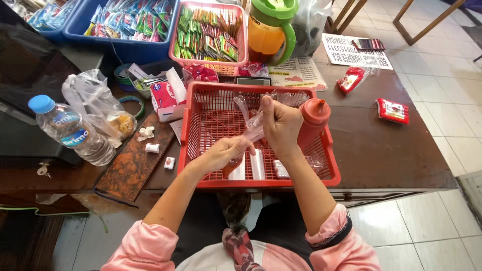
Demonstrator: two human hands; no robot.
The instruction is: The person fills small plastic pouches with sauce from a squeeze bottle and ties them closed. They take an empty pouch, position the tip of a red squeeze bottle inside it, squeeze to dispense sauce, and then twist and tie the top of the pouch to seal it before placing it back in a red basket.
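Both hands work over a red basket (pixel 201 125) on a dark wooden tabletop (pixel 381 150). The left hand (pixel 223 153) is closed around the lower end of a small clear plastic bag (pixel 255 128), fingers curled shut. The right hand (pixel 281 125) pinches the bag's upper part, thumb raised, remaining fingers folded in. The bag hangs above the basket's middle, stretched between the two hands. A red squeeze bottle (pixel 314 118) stands in the basket just beside the right hand. White packets (pixel 257 164) lie on the basket floor under the hands. A water bottle (pixel 70 129) stands well to the left, near a crumpled plastic bag (pixel 95 105). A pink basket of sachets (pixel 208 32) and a green-lidded jug (pixel 271 30) sit behind. Red packets (pixel 392 110) lie to the right.
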